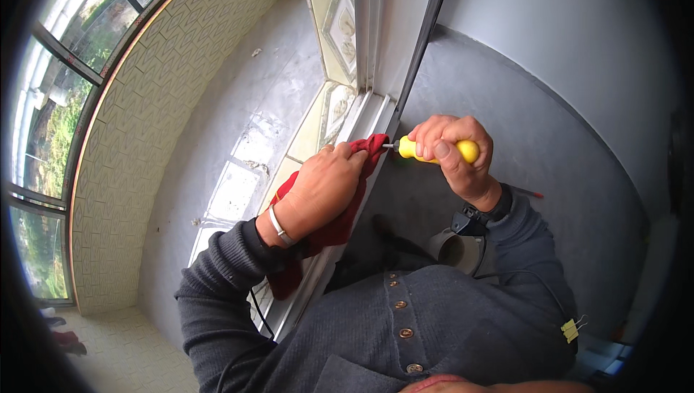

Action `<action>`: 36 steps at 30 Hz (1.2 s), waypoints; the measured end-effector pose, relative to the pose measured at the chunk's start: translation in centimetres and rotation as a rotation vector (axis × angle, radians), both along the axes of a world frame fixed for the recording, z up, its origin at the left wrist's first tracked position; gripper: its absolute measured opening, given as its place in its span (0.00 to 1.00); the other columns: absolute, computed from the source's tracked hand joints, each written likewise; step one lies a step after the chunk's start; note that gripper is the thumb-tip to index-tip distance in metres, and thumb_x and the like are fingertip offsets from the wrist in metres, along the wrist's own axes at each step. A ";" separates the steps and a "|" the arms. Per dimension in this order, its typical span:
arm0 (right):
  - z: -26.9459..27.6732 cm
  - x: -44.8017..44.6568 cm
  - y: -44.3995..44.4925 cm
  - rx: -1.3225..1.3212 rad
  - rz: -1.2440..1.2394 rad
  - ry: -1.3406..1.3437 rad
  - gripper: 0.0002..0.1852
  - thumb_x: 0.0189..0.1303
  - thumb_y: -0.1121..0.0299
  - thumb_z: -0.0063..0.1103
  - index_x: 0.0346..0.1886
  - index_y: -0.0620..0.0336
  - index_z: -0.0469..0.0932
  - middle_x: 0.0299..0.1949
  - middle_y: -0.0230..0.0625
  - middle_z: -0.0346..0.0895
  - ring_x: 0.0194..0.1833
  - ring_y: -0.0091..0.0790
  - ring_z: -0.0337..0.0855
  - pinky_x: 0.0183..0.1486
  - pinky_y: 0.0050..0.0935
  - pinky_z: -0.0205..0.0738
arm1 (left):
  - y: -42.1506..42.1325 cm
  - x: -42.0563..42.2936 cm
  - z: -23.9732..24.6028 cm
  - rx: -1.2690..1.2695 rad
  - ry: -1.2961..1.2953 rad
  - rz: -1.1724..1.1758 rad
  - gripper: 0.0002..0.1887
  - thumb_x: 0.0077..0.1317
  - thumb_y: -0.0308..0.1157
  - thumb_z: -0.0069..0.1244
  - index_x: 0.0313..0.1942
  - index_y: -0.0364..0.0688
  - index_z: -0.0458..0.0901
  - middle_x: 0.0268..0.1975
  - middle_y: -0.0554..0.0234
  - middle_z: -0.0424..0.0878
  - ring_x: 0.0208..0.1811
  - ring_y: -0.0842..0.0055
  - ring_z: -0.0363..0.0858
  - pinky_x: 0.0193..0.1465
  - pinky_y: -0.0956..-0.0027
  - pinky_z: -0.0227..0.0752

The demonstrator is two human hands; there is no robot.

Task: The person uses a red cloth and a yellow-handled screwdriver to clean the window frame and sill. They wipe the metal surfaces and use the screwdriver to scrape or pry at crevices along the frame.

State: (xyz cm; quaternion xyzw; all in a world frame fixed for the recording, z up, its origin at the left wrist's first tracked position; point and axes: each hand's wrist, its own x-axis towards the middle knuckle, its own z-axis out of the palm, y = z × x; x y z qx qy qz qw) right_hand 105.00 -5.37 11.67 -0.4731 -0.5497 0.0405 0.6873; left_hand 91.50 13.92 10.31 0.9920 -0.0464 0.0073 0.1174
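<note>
A red cloth (341, 225) lies over the light metal sliding-door track (374, 116). My left hand (325, 187) grips the cloth, bunching its upper end between the fingers. My right hand (458, 154) is closed round the yellow handle of a screwdriver (406, 147). The screwdriver's metal shank points left, and its tip meets or goes into the bunched end of the cloth, which hides the tip. Below my left hand the cloth hangs down along the track towards my body.
A pale bucket (452, 249) stands on the grey floor near my body. A thin red-tipped rod (528, 192) lies right of my right wrist. Upright door frames (401, 24) rise beyond the track. Left are a tiled wall (124, 176) and windows (54, 138). Black cables run along my sleeves.
</note>
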 end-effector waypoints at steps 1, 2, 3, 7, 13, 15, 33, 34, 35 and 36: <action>-0.1 0.0 0.4 0.018 -0.072 -0.117 0.09 0.64 0.82 0.59 0.37 0.58 0.69 0.30 0.37 0.79 0.32 0.33 0.80 0.46 0.35 0.80 | 0.0 0.8 0.0 0.013 0.003 0.009 0.16 0.68 0.29 0.46 0.55 0.42 0.80 0.41 0.51 0.81 0.43 0.56 0.82 0.46 0.58 0.77; 0.0 0.2 0.8 0.012 -0.093 -0.231 0.11 0.59 0.86 0.61 0.36 0.59 0.69 0.29 0.37 0.76 0.30 0.36 0.79 0.40 0.35 0.79 | -0.1 1.8 -0.1 0.021 -0.020 0.012 0.16 0.68 0.29 0.46 0.55 0.42 0.80 0.41 0.50 0.81 0.43 0.56 0.82 0.46 0.57 0.77; 0.1 0.4 1.3 0.010 -0.131 -0.325 0.11 0.59 0.85 0.61 0.35 0.60 0.69 0.29 0.37 0.76 0.30 0.37 0.79 0.38 0.34 0.78 | -0.2 2.8 -0.1 0.024 -0.051 0.012 0.16 0.68 0.29 0.46 0.54 0.42 0.80 0.41 0.50 0.81 0.43 0.56 0.82 0.46 0.57 0.77; 0.5 2.6 3.4 0.062 -0.292 -0.277 0.10 0.61 0.84 0.61 0.35 0.62 0.69 0.28 0.39 0.76 0.30 0.37 0.79 0.38 0.32 0.78 | 0.4 8.0 -0.3 0.012 -0.128 0.030 0.14 0.68 0.29 0.46 0.51 0.41 0.82 0.40 0.49 0.81 0.42 0.56 0.83 0.46 0.57 0.77; -1.4 3.5 2.8 0.170 -0.163 -0.046 0.06 0.68 0.79 0.52 0.37 0.60 0.66 0.26 0.37 0.75 0.27 0.30 0.75 0.39 0.38 0.80 | 2.0 7.2 -0.4 -0.012 -0.064 -0.017 0.14 0.67 0.28 0.46 0.50 0.44 0.85 0.36 0.51 0.82 0.38 0.57 0.83 0.43 0.57 0.76; -1.7 2.2 2.3 0.181 -0.128 -0.004 0.06 0.69 0.78 0.51 0.37 0.59 0.65 0.25 0.36 0.74 0.27 0.29 0.73 0.40 0.38 0.79 | 1.9 4.7 -0.1 -0.020 -0.047 -0.019 0.15 0.67 0.28 0.46 0.51 0.45 0.84 0.36 0.52 0.82 0.38 0.57 0.83 0.43 0.58 0.76; 0.3 -3.3 1.2 0.237 0.082 0.946 0.10 0.68 0.65 0.51 0.29 0.50 0.65 0.21 0.27 0.67 0.26 0.28 0.71 0.40 0.38 0.74 | 3.9 -10.5 8.4 -0.656 0.139 0.007 0.19 0.68 0.23 0.47 0.59 0.42 0.81 0.42 0.51 0.81 0.43 0.60 0.83 0.50 0.64 0.77; 0.7 -2.6 0.7 0.274 0.008 0.781 0.10 0.69 0.65 0.50 0.30 0.50 0.64 0.21 0.28 0.68 0.26 0.28 0.71 0.40 0.38 0.74 | 3.8 -9.1 8.3 -0.642 0.050 0.008 0.18 0.68 0.23 0.46 0.58 0.41 0.81 0.42 0.51 0.81 0.43 0.60 0.83 0.51 0.64 0.77; 1.1 -2.0 0.2 0.309 -0.067 0.641 0.09 0.69 0.66 0.48 0.31 0.51 0.64 0.21 0.28 0.68 0.26 0.29 0.71 0.39 0.39 0.74 | 3.6 -7.6 8.2 -0.600 -0.045 0.006 0.18 0.69 0.23 0.46 0.57 0.40 0.82 0.42 0.51 0.82 0.43 0.60 0.83 0.51 0.64 0.77; 1.5 -1.5 -0.4 0.333 -0.087 0.532 0.08 0.69 0.66 0.47 0.31 0.51 0.64 0.21 0.29 0.68 0.25 0.29 0.71 0.38 0.39 0.75 | 3.5 -6.3 8.3 -0.621 -0.073 0.038 0.17 0.69 0.23 0.46 0.56 0.39 0.82 0.43 0.52 0.82 0.43 0.61 0.84 0.51 0.64 0.77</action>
